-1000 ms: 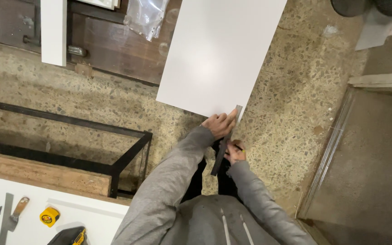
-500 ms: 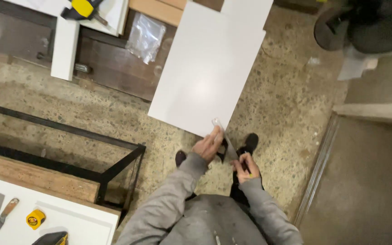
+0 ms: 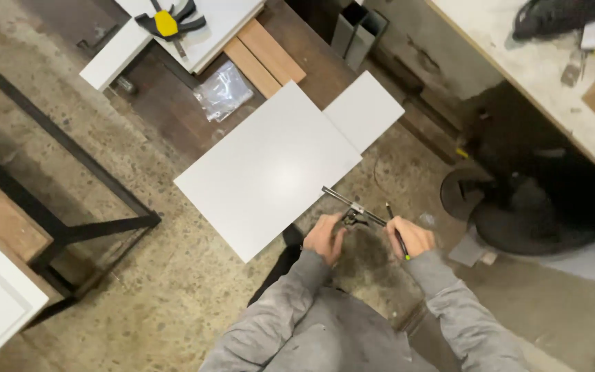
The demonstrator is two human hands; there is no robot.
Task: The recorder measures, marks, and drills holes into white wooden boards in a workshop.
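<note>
Speckled concrete floor [image 3: 173,289] under white panel [image 3: 270,169], workbench [image 3: 538,76] beside.

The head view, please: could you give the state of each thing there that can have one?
Left hand: shut on the combination square.
Right hand: shut on the pencil.
White panel: tilted, one corner by the hands.
Yellow clamp: lying on a white board.
Plastic bag: crumpled, on dark wood.

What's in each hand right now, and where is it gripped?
Left hand grips the dark head of a slim metal combination square. Right hand holds a thin dark pencil around its middle.
</note>
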